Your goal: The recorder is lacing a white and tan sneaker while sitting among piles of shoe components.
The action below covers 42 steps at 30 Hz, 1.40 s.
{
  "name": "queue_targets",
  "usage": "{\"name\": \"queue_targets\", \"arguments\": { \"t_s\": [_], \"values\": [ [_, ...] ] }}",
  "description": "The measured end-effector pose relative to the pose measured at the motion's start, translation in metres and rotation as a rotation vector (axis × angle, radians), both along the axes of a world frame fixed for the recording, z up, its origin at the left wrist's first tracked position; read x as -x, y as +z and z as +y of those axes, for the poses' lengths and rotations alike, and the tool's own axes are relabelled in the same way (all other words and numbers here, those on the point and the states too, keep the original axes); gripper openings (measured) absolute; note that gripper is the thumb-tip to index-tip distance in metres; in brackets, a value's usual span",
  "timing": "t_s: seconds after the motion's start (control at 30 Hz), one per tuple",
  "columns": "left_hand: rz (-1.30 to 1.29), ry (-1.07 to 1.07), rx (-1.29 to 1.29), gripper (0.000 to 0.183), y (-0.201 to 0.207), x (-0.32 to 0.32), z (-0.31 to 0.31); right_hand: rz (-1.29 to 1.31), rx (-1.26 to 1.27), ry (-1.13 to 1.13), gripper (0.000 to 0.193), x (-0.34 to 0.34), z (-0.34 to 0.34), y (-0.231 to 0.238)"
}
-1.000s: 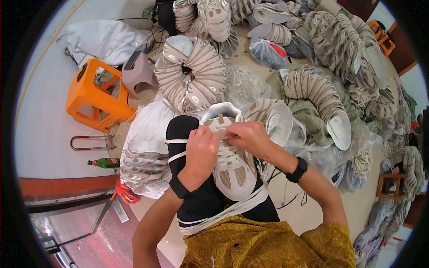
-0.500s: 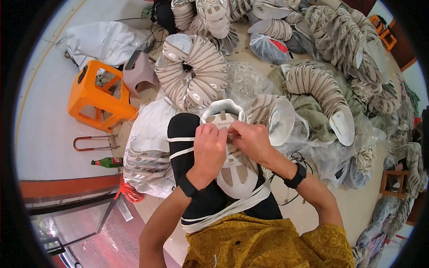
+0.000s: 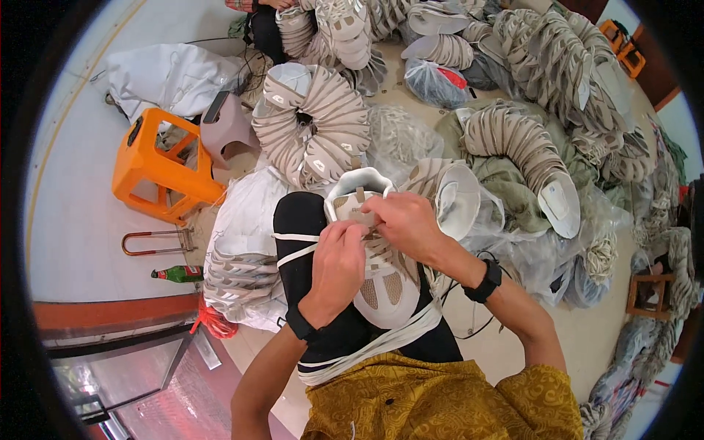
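A beige and white shoe upper [image 3: 387, 297] lies across my black-trousered thighs, toe toward me. Pale lacing crosses its throat, below the tongue [image 3: 350, 208]. My left hand [image 3: 339, 260] is closed at the left eyelet edge, its fingertips pressed against the upper. Opposite, my right hand [image 3: 409, 226] is closed in a pinch over the tongue; what is between its fingers is too small to make out. Long white laces [image 3: 396, 345] lie over my lap, and more loop round my left thigh.
Ahead sits a coiled stack of shoe uppers [image 3: 334, 121], with another curved stack [image 3: 513, 136] to its right. An orange stool [image 3: 158, 165] and a green bottle [image 3: 178, 273] are at left. Clear plastic bags [image 3: 506, 253] lie at right. Another person's hand [image 3: 277, 4] shows at the top.
My left hand has slid slightly down the shoe upper, and my right hand has shifted a little up and left over the tongue. A person's hand has come into view at the top.
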State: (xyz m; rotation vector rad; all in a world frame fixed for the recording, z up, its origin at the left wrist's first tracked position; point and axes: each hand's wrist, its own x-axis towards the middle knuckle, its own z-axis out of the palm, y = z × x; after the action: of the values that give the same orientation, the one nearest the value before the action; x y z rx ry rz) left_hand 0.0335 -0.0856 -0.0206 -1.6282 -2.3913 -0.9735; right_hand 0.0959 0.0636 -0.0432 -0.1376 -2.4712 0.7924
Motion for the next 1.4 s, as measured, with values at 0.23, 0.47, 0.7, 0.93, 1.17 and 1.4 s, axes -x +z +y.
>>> {"name": "queue_targets", "arguments": {
  "t_s": [0.23,0.47,0.7,0.93,1.17,1.4],
  "values": [
    [0.135,-0.093,0.033,0.02,0.002,-0.003,-0.005,-0.004,-0.249,0.325,0.011,0.015,0.0,0.003],
    [0.218,-0.147,0.02,0.024,0.003,-0.004,-0.009,-0.146,-0.506,0.437,0.013,0.012,0.015,0.033],
    [-0.108,-0.08,0.281,0.018,0.01,0.012,-0.006,-0.168,-0.289,0.316,0.012,0.004,0.022,0.037],
    [-0.375,0.004,0.14,0.015,0.011,0.026,-0.002,-0.21,-0.213,0.281,0.01,0.013,0.006,0.01],
    [-0.154,0.017,0.179,0.008,0.007,0.033,0.008,-0.111,-0.31,0.36,0.009,0.014,0.0,0.014],
    [-0.085,-0.009,0.17,0.004,0.002,0.03,0.007,-0.129,-0.422,0.448,0.015,0.012,0.002,0.017]
  ]
}}
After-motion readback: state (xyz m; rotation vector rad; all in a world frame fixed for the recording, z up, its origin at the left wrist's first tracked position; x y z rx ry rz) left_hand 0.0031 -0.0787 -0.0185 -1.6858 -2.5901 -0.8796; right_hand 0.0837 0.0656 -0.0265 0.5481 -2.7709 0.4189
